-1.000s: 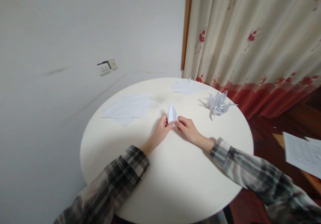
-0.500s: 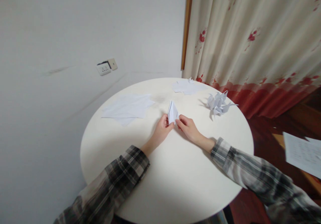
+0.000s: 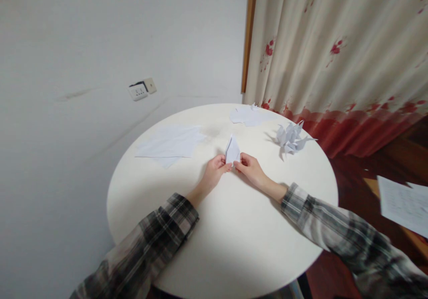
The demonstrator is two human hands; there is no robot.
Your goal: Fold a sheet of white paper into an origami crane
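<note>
Between my two hands a small folded white paper (image 3: 233, 150) stands with its pointed end away from me, above the round white table (image 3: 214, 245). My left hand (image 3: 215, 169) pinches its lower left corner between thumb and fingers. At the lower right corner, my right hand (image 3: 250, 168) grips it the same way. The fingertips behind the paper are partly hidden. To the right lies a cluster of folded paper cranes (image 3: 290, 138), apart from my hands.
A stack of white paper sheets (image 3: 170, 141) lies on the table's left. More paper pieces (image 3: 249, 115) are at the far edge. A wall with a socket (image 3: 138, 92) borders the left, a floral curtain (image 3: 334, 58) the right. Written sheets (image 3: 403, 203) lie beyond the table.
The folded paper has turned slightly and shifted a little to the right, showing a broader face. My right fingers have closed on its lower right corner; my left hand moved slightly.
</note>
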